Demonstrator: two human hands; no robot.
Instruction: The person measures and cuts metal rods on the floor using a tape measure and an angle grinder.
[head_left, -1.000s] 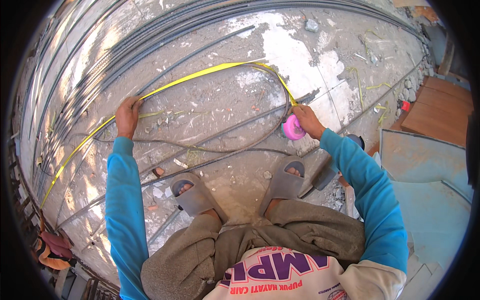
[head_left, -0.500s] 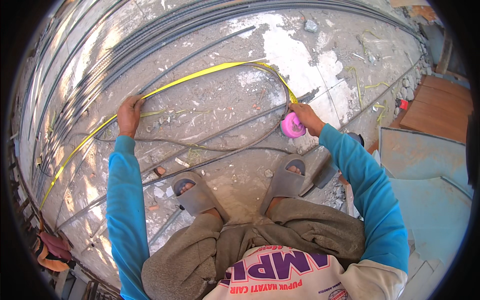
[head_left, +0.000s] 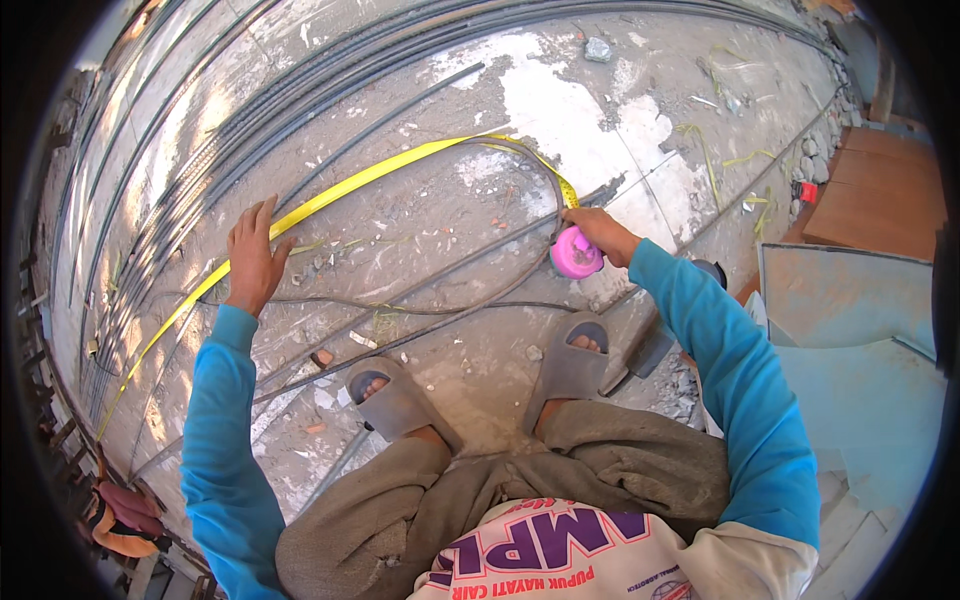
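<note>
A pink tape measure (head_left: 574,256) is in my right hand (head_left: 606,236), whose fingers close around its upper side. Out of it comes a yellow tape blade (head_left: 385,168), arching left over the ground and on toward the far lower left. My left hand (head_left: 256,262) hovers beside the blade with its thumb and fingers spread, gripping nothing. The blade passes behind or just under that hand; whether they touch I cannot tell. A thin dark rod or cable (head_left: 480,302) loops from near the tape measure across the ground; whether my right hand also holds it is unclear.
Long steel bars (head_left: 330,72) lie bundled along the back and left. Another person (head_left: 130,520) is at the lower left, an arm reaching toward the blade's end. Brown boards (head_left: 870,200) and bluish sheets (head_left: 850,300) lie at right. Rubble is scattered on the concrete floor (head_left: 560,90).
My left hand has let go of the yellow blade and spread its fingers, shifting slightly left. My right hand and the tape measure have moved a little left in view.
</note>
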